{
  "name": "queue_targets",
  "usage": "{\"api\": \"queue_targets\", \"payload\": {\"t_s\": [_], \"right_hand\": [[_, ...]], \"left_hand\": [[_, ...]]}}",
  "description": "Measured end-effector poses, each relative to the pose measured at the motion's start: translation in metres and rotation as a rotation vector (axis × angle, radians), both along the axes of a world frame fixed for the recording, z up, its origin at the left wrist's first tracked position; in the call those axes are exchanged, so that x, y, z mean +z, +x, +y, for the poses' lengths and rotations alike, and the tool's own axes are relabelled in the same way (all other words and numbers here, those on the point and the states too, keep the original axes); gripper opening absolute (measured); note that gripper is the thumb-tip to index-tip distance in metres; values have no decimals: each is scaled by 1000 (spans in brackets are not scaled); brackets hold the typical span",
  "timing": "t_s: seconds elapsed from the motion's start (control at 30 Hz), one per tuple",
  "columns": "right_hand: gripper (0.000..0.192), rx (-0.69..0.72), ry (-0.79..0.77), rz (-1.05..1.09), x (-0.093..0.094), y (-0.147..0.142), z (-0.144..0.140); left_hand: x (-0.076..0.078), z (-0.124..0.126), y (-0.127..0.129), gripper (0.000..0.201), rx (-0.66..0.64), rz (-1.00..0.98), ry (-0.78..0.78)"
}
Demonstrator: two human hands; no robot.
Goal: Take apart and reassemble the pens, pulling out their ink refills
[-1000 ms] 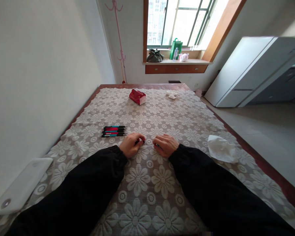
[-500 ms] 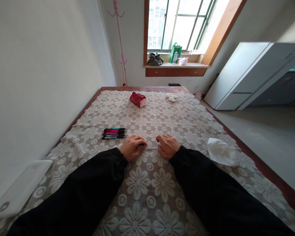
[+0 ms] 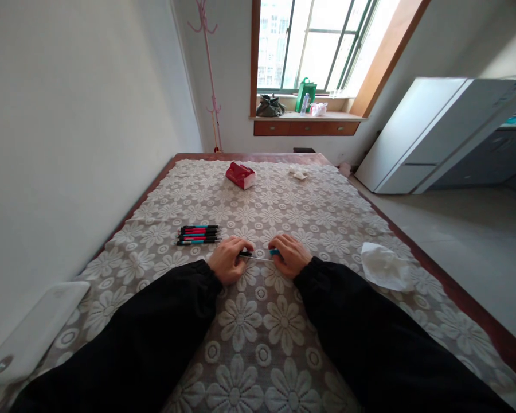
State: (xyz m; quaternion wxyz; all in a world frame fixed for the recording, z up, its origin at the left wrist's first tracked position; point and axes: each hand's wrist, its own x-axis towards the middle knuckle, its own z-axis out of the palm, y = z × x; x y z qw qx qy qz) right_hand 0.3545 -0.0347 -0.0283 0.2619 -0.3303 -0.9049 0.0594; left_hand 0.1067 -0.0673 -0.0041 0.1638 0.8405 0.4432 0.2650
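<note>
My left hand [image 3: 227, 261] is closed, with a black pen part [image 3: 245, 253] sticking out between thumb and forefinger. Opposite it, my right hand [image 3: 291, 256] pinches a blue pen part [image 3: 274, 252], mostly covered by the fingers. A thin white rod [image 3: 260, 258] spans the gap between the two hands, just below those parts. Whether both hands grip the rod's ends is hidden. To the left of my left hand, several pens [image 3: 199, 234] in black, blue and red lie side by side on the patterned tablecloth [image 3: 241, 321].
A crumpled white tissue [image 3: 387, 267] lies to the right of my right arm. Farther back are a red tissue pack [image 3: 241, 175] and a small crumpled white piece [image 3: 298, 172]. A white board-like object [image 3: 34, 332] rests at the left, near the wall.
The black part and the blue part now show between my fingers, where they were mostly hidden. The white rod slants slightly more. Both hands have stayed nearly in place.
</note>
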Motion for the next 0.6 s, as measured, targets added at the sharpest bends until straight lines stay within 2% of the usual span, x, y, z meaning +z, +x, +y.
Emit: {"api": "queue_targets", "payload": {"t_s": [0.13,0.3,0.4,0.47,0.6], "right_hand": [[15,17,45,-14,0,2,2],[22,80,250,-87,3,1,0],[23,88,355,-153,6,-1,-3],[24,84,366,-203,8,-2,-4],[27,59,292,-245,11,-1,-6]], "left_hand": [[0,0,1,40,-7,14,3],[-1,2,2,10,15,21,8],[-2,2,2,7,15,32,3],[-4,3,2,9,13,33,-1],[-6,4,1,7,-12,17,-11]]}}
